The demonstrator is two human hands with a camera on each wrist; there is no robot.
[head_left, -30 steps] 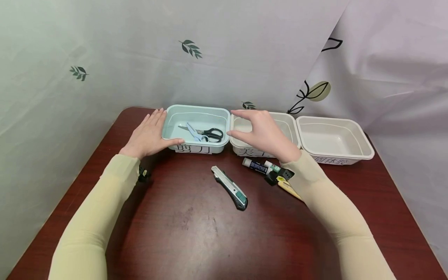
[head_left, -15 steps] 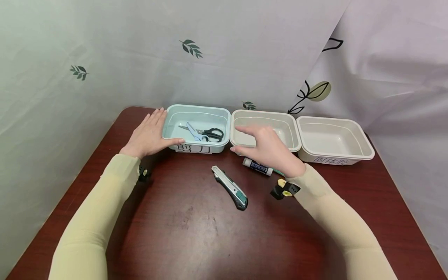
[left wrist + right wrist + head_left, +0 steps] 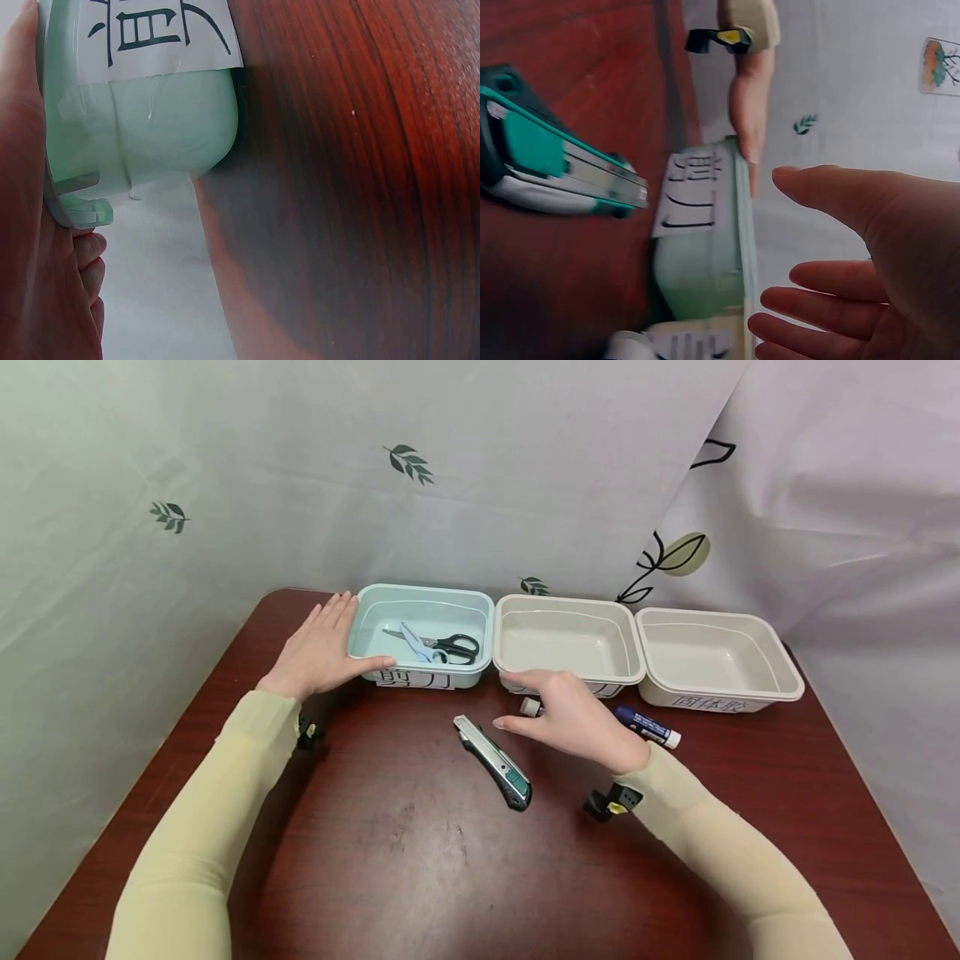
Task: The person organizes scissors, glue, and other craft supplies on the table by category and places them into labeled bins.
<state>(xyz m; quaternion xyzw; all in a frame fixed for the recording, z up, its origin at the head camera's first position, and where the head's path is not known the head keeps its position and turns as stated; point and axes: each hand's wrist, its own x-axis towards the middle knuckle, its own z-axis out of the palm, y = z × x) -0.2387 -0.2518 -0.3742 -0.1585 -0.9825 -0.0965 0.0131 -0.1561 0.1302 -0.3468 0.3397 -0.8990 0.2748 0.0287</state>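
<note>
Head view: where does the knife lie?

Utility knife (image 3: pixel 491 762) flat on the table (image 3: pixel 390 843), just on the near side of the right hand (image 3: pixel 573 714) and slightly left of it, close to the thumb tip, apparently not touching. Long axis oblique: nose far and left, butt near and right. Right hand is the nearer; judged decisive for any grasp: knife sits off the thumb side, not under the palm.

State of the hands?

Right: thumb and index finger well apart, nothing held; a glue stick (image 3: pixel 529 707) is mostly hidden behind it. Left hand (image 3: pixel 318 647): straight fingers along the left end of the light-blue bin (image 3: pixel 420 610), thumb over its front rim. Scissors (image 3: pixel 457 647) inside.

Left wrist view: anything extra?

Bin's outer wall, paper label (image 3: pixel 161 41), small tab (image 3: pixel 91 213) by the rim; tab not seen from the head. Knife out of frame.

Right wrist view?

Four loosely extended fingers, mostly masked from the head; bare gap to the thumb. Knife's nose points toward the bin's labelled side.
</note>
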